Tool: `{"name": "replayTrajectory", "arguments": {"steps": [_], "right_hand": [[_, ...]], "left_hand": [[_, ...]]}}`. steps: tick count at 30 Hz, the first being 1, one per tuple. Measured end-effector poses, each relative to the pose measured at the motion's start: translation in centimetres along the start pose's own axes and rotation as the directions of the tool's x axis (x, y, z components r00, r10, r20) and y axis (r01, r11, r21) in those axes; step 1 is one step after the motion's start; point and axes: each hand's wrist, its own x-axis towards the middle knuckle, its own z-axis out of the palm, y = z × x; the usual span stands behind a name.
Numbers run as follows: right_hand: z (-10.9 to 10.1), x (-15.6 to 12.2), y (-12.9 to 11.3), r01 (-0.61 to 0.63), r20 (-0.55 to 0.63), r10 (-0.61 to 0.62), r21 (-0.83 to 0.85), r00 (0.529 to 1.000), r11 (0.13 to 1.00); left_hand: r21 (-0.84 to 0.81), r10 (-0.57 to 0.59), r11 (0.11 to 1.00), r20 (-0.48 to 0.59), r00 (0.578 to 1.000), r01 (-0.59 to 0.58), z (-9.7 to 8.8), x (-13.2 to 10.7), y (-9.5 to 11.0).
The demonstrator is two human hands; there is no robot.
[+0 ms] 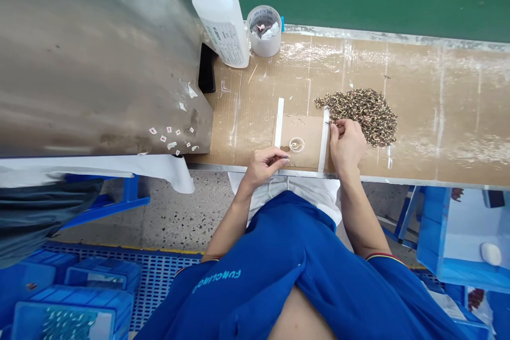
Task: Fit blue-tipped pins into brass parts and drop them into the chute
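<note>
My left hand (266,164) is closed in a pinch at the near edge of the bench, on a tiny dark piece (286,157) too small to name. Just beyond its fingertips lies a small round white dish (297,144) with a yellowish substance in it, resting on a cardboard square (305,130). My right hand (347,146) has thumb and fingers pressed together at the left side of a pile of small brown-and-gold pieces (364,114). Whatever sits between those fingers is too small to make out. White tape strips (324,141) flank the cardboard square.
A white bottle with a blue cap (223,21), a tape-roll cup of scraps (265,32), a black object (207,69) and a toothpick (252,73) stand or lie at the back left. A metal surface (99,64) borders the left. Blue crates (432,234) flank me below.
</note>
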Motion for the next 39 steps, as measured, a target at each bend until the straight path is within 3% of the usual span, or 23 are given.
{"name": "replayTrajectory", "arguments": {"steps": [8, 13, 19, 25, 30, 39], "right_hand": [[-1.7, 0.1, 0.2, -0.038, 0.076, 0.023, 0.207, 0.997, 0.978], [-2.8, -2.5, -1.6, -0.162, 0.168, 0.09, 0.489, 0.982, 0.857], [-2.2, -6.6, -3.9, -0.348, 0.379, 0.123, 0.61, 0.917, 0.712], [-1.4, -7.6, -4.0, -0.481, 0.53, 0.095, 0.662, 0.843, 0.575], [-1.3, -7.8, -3.8, -0.475, 0.547, 0.066, 0.654, 0.834, 0.589], [-2.0, -7.5, -4.0, -0.379, 0.562, -0.014, 0.576, 0.827, 0.724]], "left_hand": [[0.047, 0.029, 0.998, 0.026, 0.999, -0.03, -0.1, 0.1, 0.1], [0.158, 0.05, 0.985, 0.121, 0.991, -0.068, 0.1, 0.3, 1.0], [0.26, 0.107, 0.954, 0.164, 0.981, -0.148, 0.6, 0.3, 1.0], [0.284, 0.148, 0.939, 0.173, 0.974, -0.193, 0.8, 0.3, 0.8], [0.309, 0.114, 0.936, 0.188, 0.976, -0.168, 0.9, 0.3, 0.7], [0.36, 0.142, 0.906, 0.241, 0.96, -0.224, 0.6, 0.3, 0.6]]}}
